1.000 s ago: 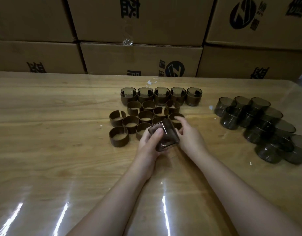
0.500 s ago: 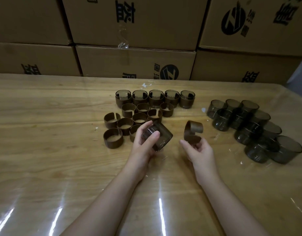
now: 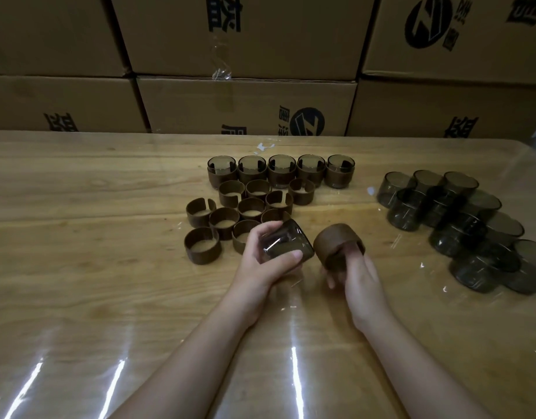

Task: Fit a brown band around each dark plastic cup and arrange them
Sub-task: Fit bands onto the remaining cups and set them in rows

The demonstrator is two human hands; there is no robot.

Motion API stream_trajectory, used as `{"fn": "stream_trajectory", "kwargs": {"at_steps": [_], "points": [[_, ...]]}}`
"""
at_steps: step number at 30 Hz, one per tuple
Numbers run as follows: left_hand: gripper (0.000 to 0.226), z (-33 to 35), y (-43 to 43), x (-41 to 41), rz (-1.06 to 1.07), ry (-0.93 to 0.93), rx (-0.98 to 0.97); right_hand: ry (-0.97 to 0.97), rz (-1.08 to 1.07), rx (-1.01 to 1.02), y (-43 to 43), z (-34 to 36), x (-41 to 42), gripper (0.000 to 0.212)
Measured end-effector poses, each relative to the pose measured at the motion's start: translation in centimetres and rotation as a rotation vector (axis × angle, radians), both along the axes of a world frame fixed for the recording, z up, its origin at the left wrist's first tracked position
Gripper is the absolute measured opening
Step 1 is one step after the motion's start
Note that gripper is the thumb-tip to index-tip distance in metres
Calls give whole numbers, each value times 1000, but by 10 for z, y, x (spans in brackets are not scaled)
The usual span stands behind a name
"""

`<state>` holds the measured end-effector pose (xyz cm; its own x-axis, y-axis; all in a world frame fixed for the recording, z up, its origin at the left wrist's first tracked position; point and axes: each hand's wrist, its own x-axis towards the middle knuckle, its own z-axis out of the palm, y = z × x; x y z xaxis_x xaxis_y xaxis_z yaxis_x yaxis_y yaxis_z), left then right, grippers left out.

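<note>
Head view, step: dark cup (image 3: 287, 241) and brown band (image 3: 336, 241) held side by side over the desk (image 3: 109, 282), not yet joined.
Left hand (image 3: 257, 267): fingers (image 3: 292, 256) curled round the tilted cup.
Right hand (image 3: 362, 282): fingers (image 3: 355, 252) hooked inside the band, gripping it.
Next move: probably line the band up with the cup and slide it on.

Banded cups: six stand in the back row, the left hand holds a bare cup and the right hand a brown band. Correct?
Not six: the head view shows five banded cups in the back row. The left hand does hold a bare cup and the right hand a brown band.
</note>
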<state>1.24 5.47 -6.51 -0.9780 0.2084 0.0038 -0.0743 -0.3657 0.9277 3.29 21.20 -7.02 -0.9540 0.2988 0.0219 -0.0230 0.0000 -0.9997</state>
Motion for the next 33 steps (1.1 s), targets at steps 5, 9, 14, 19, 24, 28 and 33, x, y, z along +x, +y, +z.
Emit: {"fn": "stream_trajectory", "kwargs": {"at_steps": [5, 9, 14, 19, 24, 28, 33], "points": [[58, 2, 2, 2, 30, 80, -138, -36, 96, -76, 0, 9, 0, 40], [50, 1, 6, 4, 19, 125, -188, -28, 157, -27, -2, 13, 4, 46], [57, 6, 4, 7, -87, 110, -209, 15, 205, 139, -4, 14, 9, 56], [73, 10, 6, 13, -44, 202, -342, 43, 214, 324, -7, 13, 12, 56], [77, 4, 7, 13, 55, 308, -545, 72, 177, 520, -5, 7, 15, 29], [68, 2, 9, 14, 66, 372, -643, 107, 163, 473, -3, 7, 15, 19], [61, 4, 9, 16, 61, 438, -690, 91, 238, 413, -4, 6, 15, 26]]}}
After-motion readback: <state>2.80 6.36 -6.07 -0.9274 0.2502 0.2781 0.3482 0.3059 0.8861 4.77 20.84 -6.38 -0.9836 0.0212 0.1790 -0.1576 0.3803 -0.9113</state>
